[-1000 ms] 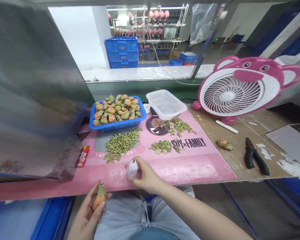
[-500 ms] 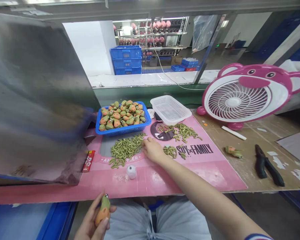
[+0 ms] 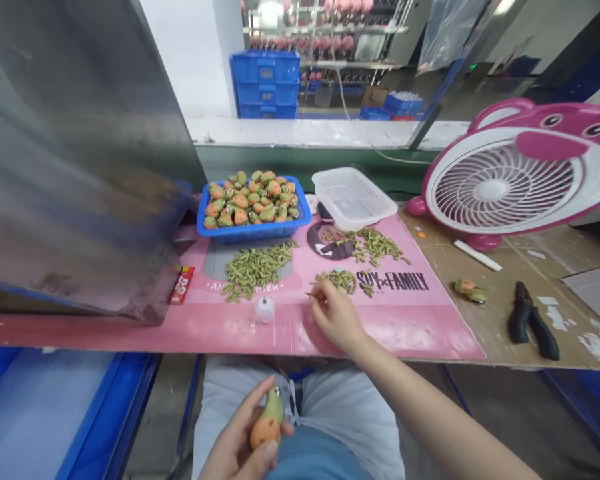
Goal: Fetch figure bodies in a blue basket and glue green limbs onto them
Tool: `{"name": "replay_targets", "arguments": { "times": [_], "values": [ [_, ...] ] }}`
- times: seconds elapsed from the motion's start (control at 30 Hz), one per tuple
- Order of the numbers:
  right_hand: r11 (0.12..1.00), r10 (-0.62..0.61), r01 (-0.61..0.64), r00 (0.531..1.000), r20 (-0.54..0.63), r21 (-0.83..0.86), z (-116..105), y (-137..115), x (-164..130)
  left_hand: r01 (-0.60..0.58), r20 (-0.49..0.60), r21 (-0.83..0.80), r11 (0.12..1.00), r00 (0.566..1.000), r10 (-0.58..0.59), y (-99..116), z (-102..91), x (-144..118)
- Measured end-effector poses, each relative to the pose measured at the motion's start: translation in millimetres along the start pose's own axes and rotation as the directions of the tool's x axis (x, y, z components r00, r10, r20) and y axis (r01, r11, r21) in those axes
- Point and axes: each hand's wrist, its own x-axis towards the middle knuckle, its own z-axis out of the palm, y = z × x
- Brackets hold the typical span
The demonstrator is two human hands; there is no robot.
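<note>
At the bottom centre of the frame, the left hand (image 3: 240, 448) is closed around an orange-and-green toy figure (image 3: 267, 424) held over the lap. Just above, at mid-frame, the right hand (image 3: 336, 315) rests on the pink mat (image 3: 400, 327) with fingertips pinched on a small green piece (image 3: 312, 294) beside a scatter of them. Judging by this, a piece is being picked for fitting, which calls for bringing it to the figure and lining it up.

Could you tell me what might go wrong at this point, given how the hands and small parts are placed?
The right hand pinches one thin green piece at its fingertips; it could easily slip. The small white bottle stands close beside that hand and might get knocked over. The left hand holds the orange and green figure over the lap, off the table, so a drop could reach the floor.
</note>
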Motion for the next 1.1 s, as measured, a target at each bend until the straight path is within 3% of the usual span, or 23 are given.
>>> {"name": "replay_targets", "arguments": {
  "times": [0.17, 0.3, 0.47, 0.6, 0.87, 1.1],
  "values": [
    [0.947, 0.018, -0.028, 0.999, 0.035, 0.319, -13, -19, -81, 0.045, 0.131, 0.136, 0.99, 0.989, -0.063, 8, 10.2, 2],
    [0.844, -0.025, -0.017, 0.997, 0.07, 0.536, -31, -42, -116, -0.03, 0.204, 0.33, 0.943, 0.978, -0.041, 13, 14.1, 5],
    [0.838, -0.213, 0.158, 0.976, 0.046, 0.522, -44, -50, -123, -0.166, 0.342, 0.512, 0.843, 0.939, -0.023, 29, 22.2, 6],
    [0.856, -0.269, 0.246, 0.963, -0.015, 0.455, -46, -48, -122, -0.258, 0.378, 0.593, 0.763, 0.925, 0.02, 38, 26.2, 4],
    [0.873, -0.273, 0.24, 0.962, 0.018, 0.424, -44, -48, -124, -0.323, 0.408, 0.657, 0.681, 0.912, 0.04, 37, 28.0, 2],
    [0.896, -0.311, 0.267, 0.948, 0.071, 0.354, -43, -48, -125, -0.408, 0.481, 0.678, 0.611, 0.875, 0.052, 38, 26.9, 3]
  ]
}}
